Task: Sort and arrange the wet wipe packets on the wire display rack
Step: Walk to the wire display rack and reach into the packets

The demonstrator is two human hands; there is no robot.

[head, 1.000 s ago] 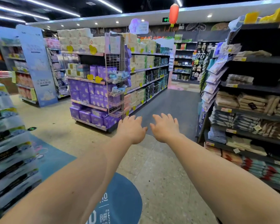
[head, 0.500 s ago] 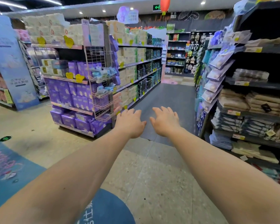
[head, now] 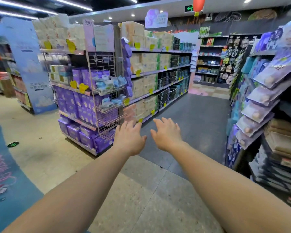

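A pink wire display rack (head: 106,96) hangs on the end of a shelf unit, left of centre. Light blue and white wet wipe packets (head: 107,83) lie jumbled in its upper basket, and more packets (head: 110,102) sit in the basket below. The two lowest baskets look bare. My left hand (head: 128,138) and my right hand (head: 166,134) are stretched out side by side in front of me, palms down, fingers relaxed, holding nothing. Both hands are still short of the rack, the left one nearer its lower baskets.
Purple packs (head: 77,105) fill the shelves left of the rack, tissue boxes (head: 146,76) run down the aisle behind it. A dark shelf unit with hanging bags (head: 262,98) stands close on my right. A grey aisle floor (head: 191,118) lies ahead.
I have walked closer to the rack, which now looks larger and nearer the centre. Both hands stay stretched out together, empty.
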